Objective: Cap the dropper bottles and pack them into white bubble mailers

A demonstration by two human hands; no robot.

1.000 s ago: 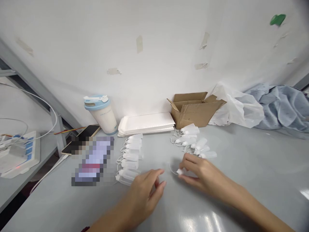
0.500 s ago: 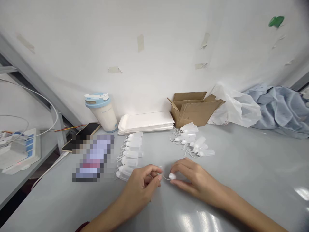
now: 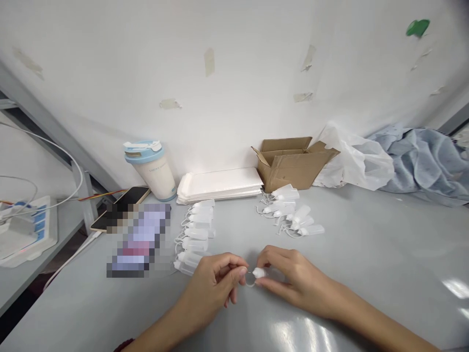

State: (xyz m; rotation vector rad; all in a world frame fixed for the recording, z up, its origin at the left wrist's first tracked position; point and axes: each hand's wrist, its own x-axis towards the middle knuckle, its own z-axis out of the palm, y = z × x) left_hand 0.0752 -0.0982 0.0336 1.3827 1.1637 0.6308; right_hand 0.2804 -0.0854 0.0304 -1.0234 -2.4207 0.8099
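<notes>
My right hand (image 3: 289, 274) is closed round a small bottle, whose white cap (image 3: 258, 273) points left out of the fingers. A thin white strap (image 3: 250, 284) curves from the cap to my left hand (image 3: 223, 281). The left fingertips are pinched on a small piece at the strap's end, mostly hidden, with a fine tip pointing at the cap; the two do not touch. Beside the left hand lies a column of several translucent bottles (image 3: 196, 233) with white caps. Beyond the right hand is a loose group of similar bottles (image 3: 298, 213).
Along the wall stand a blue-lidded cup (image 3: 156, 171), a stack of white envelopes (image 3: 220, 186), an open cardboard box (image 3: 295, 171), a plastic bag (image 3: 361, 164) and blue cloth (image 3: 428, 161). Two phones, one black-screened (image 3: 126, 205), one blurred (image 3: 141, 239), lie left, near a power strip (image 3: 44, 230).
The strap now bends downward in a loop between the hands. The left pinch has turned, bringing a fine tip toward the cap. The whole view has shifted slightly.
</notes>
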